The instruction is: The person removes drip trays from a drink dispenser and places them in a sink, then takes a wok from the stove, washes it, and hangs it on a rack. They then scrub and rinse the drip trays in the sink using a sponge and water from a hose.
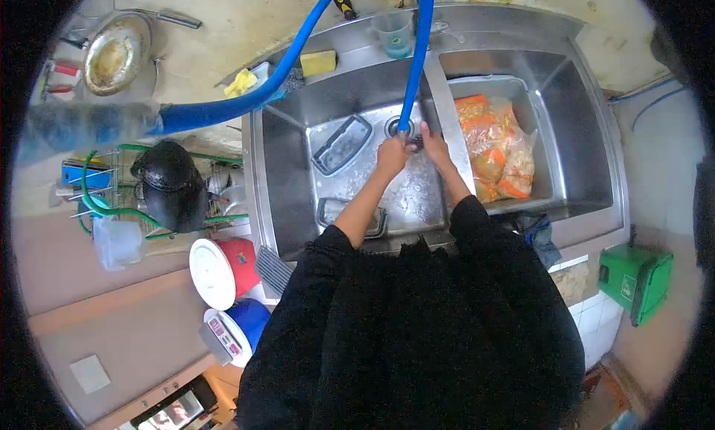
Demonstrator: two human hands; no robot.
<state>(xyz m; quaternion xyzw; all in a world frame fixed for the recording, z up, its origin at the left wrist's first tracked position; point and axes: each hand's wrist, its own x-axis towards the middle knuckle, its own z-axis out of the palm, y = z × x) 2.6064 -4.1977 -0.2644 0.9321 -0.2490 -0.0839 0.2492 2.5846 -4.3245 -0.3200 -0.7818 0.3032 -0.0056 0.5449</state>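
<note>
My left hand (392, 156) is closed around the lower end of a blue hose (418, 65) that hangs down over the left sink basin (283, 169). Close beside it my right hand (435, 148) has its fingers curled at a small dark thing (416, 142), too unclear to name. Behind the hands is the round drain (394, 124). A dark-rimmed rectangular plastic piece (342, 144) lies on the wet basin floor. Another dark-rimmed piece (381, 223) lies nearer me, partly hidden by my left forearm.
The right basin holds a grey tub (547, 158) with bagged orange and pale food (495, 143). A clear plastic cup (393, 33) and a yellow sponge (319, 62) stand on the back ledge. A thick blue hose (223, 111) crosses the upper left. A green bin (635, 281) is at right.
</note>
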